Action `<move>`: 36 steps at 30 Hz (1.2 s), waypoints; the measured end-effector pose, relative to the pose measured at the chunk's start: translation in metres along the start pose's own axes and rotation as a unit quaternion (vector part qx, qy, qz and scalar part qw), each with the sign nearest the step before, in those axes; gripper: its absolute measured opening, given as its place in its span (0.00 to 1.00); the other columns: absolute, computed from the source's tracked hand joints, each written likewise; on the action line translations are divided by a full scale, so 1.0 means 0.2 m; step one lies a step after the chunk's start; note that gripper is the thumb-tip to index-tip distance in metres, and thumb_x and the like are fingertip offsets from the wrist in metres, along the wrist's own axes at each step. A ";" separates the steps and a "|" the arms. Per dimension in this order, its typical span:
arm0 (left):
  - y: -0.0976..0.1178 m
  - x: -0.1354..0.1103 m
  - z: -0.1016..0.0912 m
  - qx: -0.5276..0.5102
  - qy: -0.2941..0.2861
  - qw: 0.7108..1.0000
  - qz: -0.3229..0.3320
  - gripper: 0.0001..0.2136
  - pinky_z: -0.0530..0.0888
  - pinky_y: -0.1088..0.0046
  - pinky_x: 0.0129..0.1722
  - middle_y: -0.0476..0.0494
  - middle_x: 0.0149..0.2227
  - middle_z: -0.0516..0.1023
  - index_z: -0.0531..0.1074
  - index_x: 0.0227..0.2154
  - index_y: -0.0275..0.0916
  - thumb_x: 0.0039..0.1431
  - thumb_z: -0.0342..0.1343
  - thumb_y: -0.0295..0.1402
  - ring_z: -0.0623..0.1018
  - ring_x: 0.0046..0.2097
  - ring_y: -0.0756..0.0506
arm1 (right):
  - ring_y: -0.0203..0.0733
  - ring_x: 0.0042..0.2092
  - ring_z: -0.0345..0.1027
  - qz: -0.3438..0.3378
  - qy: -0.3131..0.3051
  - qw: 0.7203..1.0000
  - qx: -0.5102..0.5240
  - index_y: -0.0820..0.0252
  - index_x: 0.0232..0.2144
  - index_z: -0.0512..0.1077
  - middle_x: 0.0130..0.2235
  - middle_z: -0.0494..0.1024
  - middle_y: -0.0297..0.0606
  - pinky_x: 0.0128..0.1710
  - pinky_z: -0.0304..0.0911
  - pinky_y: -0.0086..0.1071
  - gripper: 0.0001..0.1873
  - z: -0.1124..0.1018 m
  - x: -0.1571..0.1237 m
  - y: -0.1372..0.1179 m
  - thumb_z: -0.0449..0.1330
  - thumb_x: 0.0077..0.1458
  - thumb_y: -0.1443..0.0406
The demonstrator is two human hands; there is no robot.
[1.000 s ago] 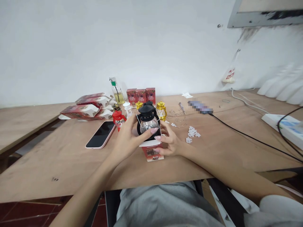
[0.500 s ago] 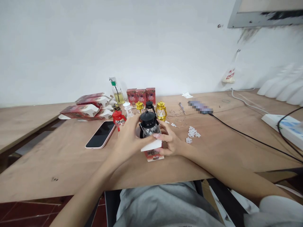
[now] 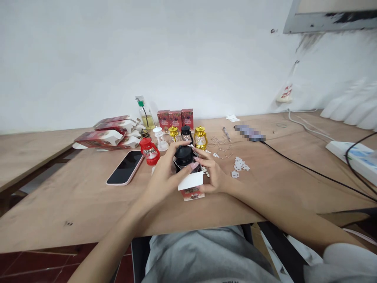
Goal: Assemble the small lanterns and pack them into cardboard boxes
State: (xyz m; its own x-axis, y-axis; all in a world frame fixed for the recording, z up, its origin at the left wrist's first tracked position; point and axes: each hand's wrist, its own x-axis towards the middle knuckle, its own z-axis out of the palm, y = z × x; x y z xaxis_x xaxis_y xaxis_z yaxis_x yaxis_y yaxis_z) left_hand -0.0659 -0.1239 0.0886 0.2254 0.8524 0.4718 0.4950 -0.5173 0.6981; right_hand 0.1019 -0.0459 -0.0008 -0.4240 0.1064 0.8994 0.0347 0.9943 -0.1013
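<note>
A small black lantern point(image 3: 183, 155) stands upright, partly sunk into a small red printed box point(image 3: 193, 193) whose white flap point(image 3: 191, 181) is folded out toward me. My left hand point(image 3: 166, 169) is curled around the lantern, its thumb across the front and its fingers behind. On the other side my right hand point(image 3: 213, 173) grips the box, thumb low on its side and fingers by the lantern at the opening. The lantern's lower part is hidden in the box. A red lantern point(image 3: 150, 152) is left of my left hand, beside a phone point(image 3: 125, 168).
Behind my hands stand a white lantern point(image 3: 160, 139), a gold lantern point(image 3: 200, 138) and others. Red boxes point(image 3: 175, 120) stand by the wall near a pump bottle point(image 3: 146, 116); flat cartons point(image 3: 101, 137) lie left. White plastic pieces point(image 3: 240, 164), bent wires and a black cable point(image 3: 306, 164) lie right.
The black lantern has gone lower into the box, and both hands have moved down slightly with it. The red lantern behind my left hand shows more fully.
</note>
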 end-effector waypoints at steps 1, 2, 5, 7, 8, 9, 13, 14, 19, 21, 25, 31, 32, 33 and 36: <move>0.00 0.00 0.00 0.002 -0.003 1.000 -0.004 0.19 0.71 0.66 0.50 0.41 0.51 0.71 0.62 0.51 0.41 0.58 0.55 0.39 0.71 0.53 0.42 | 0.52 0.64 0.53 -0.002 0.005 1.000 0.002 0.55 0.60 0.48 0.61 0.56 0.52 0.57 0.59 0.50 0.37 0.00 0.01 0.00 0.59 0.52 0.56; 0.01 0.01 -0.01 0.004 -0.009 1.000 -0.003 0.19 0.71 0.67 0.48 0.41 0.50 0.73 0.63 0.51 0.41 0.59 0.55 0.39 0.73 0.51 0.42 | 0.52 0.64 0.53 -0.002 0.010 1.000 0.003 0.55 0.59 0.49 0.61 0.56 0.52 0.57 0.59 0.50 0.37 0.00 0.01 -0.01 0.59 0.52 0.56; 0.03 0.02 -0.02 0.031 -0.034 0.999 0.013 0.18 0.71 0.68 0.46 0.42 0.48 0.74 0.64 0.50 0.41 0.58 0.55 0.39 0.75 0.48 0.43 | 0.52 0.63 0.55 0.011 0.016 1.000 0.000 0.53 0.59 0.48 0.60 0.57 0.51 0.56 0.60 0.50 0.37 0.00 0.00 0.00 0.60 0.51 0.56; 0.05 0.03 -0.04 0.067 -0.052 0.996 0.019 0.18 0.71 0.67 0.46 0.42 0.48 0.75 0.64 0.50 0.41 0.58 0.54 0.39 0.75 0.47 0.42 | 0.53 0.63 0.54 0.011 0.011 1.000 0.003 0.53 0.58 0.48 0.61 0.56 0.51 0.56 0.60 0.51 0.38 0.01 -0.01 0.01 0.61 0.50 0.56; 0.06 0.03 -0.05 0.089 -0.062 0.994 0.021 0.17 0.71 0.66 0.46 0.42 0.48 0.75 0.64 0.50 0.41 0.58 0.54 0.39 0.76 0.47 0.41 | 0.53 0.63 0.54 0.008 0.008 1.000 0.005 0.53 0.58 0.48 0.61 0.55 0.51 0.56 0.59 0.51 0.38 0.01 -0.01 0.02 0.61 0.49 0.56; 0.06 0.03 -0.06 0.111 -0.070 0.991 0.023 0.17 0.71 0.65 0.47 0.42 0.48 0.75 0.64 0.50 0.41 0.58 0.53 0.39 0.76 0.48 0.41 | 0.54 0.63 0.54 0.005 0.005 1.000 0.006 0.53 0.58 0.48 0.61 0.55 0.52 0.57 0.59 0.51 0.39 0.01 -0.02 0.02 0.62 0.49 0.56; 0.07 0.01 -0.06 0.177 -0.084 0.980 0.031 0.18 0.70 0.62 0.49 0.41 0.51 0.74 0.64 0.52 0.42 0.62 0.48 0.41 0.74 0.51 0.39 | 0.54 0.63 0.55 0.003 0.004 1.000 -0.001 0.53 0.56 0.50 0.61 0.55 0.53 0.56 0.58 0.52 0.38 0.00 -0.01 0.02 0.63 0.47 0.56; 0.07 0.00 -0.06 0.184 -0.083 0.979 0.029 0.18 0.70 0.62 0.49 0.41 0.52 0.73 0.63 0.53 0.42 0.63 0.47 0.42 0.73 0.52 0.39 | 0.54 0.62 0.55 0.003 0.002 1.000 -0.003 0.53 0.55 0.50 0.61 0.56 0.53 0.56 0.59 0.52 0.37 0.00 -0.01 0.02 0.63 0.47 0.55; 0.07 -0.02 -0.05 0.219 -0.086 0.972 0.020 0.20 0.71 0.61 0.48 0.40 0.53 0.73 0.61 0.56 0.41 0.64 0.43 0.43 0.74 0.52 0.39 | 0.53 0.63 0.54 -0.012 0.003 1.000 0.012 0.55 0.55 0.52 0.60 0.56 0.54 0.56 0.59 0.52 0.35 0.00 0.00 0.01 0.62 0.49 0.54; 0.07 -0.02 -0.06 0.237 -0.092 0.967 0.028 0.21 0.70 0.59 0.50 0.39 0.54 0.72 0.61 0.56 0.40 0.65 0.42 0.42 0.73 0.54 0.38 | 0.53 0.63 0.54 -0.016 0.009 1.000 0.025 0.55 0.55 0.52 0.60 0.57 0.54 0.57 0.58 0.52 0.35 0.00 0.00 0.01 0.61 0.50 0.54; 0.06 -0.02 -0.07 0.266 -0.092 0.958 0.049 0.20 0.69 0.58 0.53 0.40 0.57 0.70 0.60 0.57 0.40 0.65 0.42 0.42 0.71 0.56 0.39 | 0.51 0.64 0.52 -0.022 0.010 0.999 0.045 0.57 0.56 0.52 0.61 0.56 0.54 0.58 0.57 0.51 0.32 0.00 0.02 0.00 0.59 0.53 0.55; 0.02 -0.05 -0.12 0.317 -0.118 0.937 0.087 0.23 0.65 0.57 0.58 0.40 0.62 0.63 0.57 0.60 0.41 0.66 0.40 0.44 0.65 0.62 0.40 | 0.53 0.65 0.50 -0.016 -0.016 0.999 0.030 0.55 0.57 0.51 0.63 0.52 0.53 0.58 0.58 0.52 0.36 -0.01 0.02 -0.01 0.62 0.51 0.56; 0.02 -0.05 -0.12 0.326 -0.131 0.931 0.096 0.23 0.63 0.57 0.60 0.41 0.63 0.60 0.56 0.61 0.41 0.66 0.40 0.45 0.62 0.63 0.40 | 0.53 0.65 0.50 -0.016 -0.016 0.999 0.026 0.54 0.58 0.50 0.63 0.52 0.52 0.57 0.58 0.52 0.36 -0.01 0.02 -0.01 0.62 0.51 0.57; 0.01 -0.05 -0.13 0.334 -0.145 0.926 0.102 0.24 0.61 0.57 0.62 0.42 0.65 0.58 0.56 0.61 0.41 0.67 0.38 0.45 0.59 0.65 0.41 | 0.53 0.65 0.50 -0.017 -0.015 0.999 0.023 0.54 0.58 0.50 0.63 0.52 0.52 0.57 0.58 0.52 0.36 -0.01 0.02 -0.01 0.61 0.51 0.57; 0.00 -0.05 -0.14 0.341 -0.177 0.915 0.119 0.26 0.58 0.57 0.64 0.43 0.66 0.53 0.53 0.63 0.42 0.67 0.35 0.47 0.54 0.67 0.41 | 0.53 0.65 0.49 -0.015 -0.005 1.000 0.023 0.55 0.58 0.50 0.63 0.52 0.52 0.58 0.58 0.52 0.35 -0.01 0.02 -0.01 0.60 0.52 0.58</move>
State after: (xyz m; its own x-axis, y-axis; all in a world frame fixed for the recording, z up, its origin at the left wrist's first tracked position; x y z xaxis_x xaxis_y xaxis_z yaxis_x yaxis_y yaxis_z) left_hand -0.0922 -0.1349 0.0978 0.5924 0.7560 0.2785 0.7789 -0.6258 0.0420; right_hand 0.1022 -0.0469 0.0037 -0.4326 0.0768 0.8983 -0.0189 0.9954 -0.0942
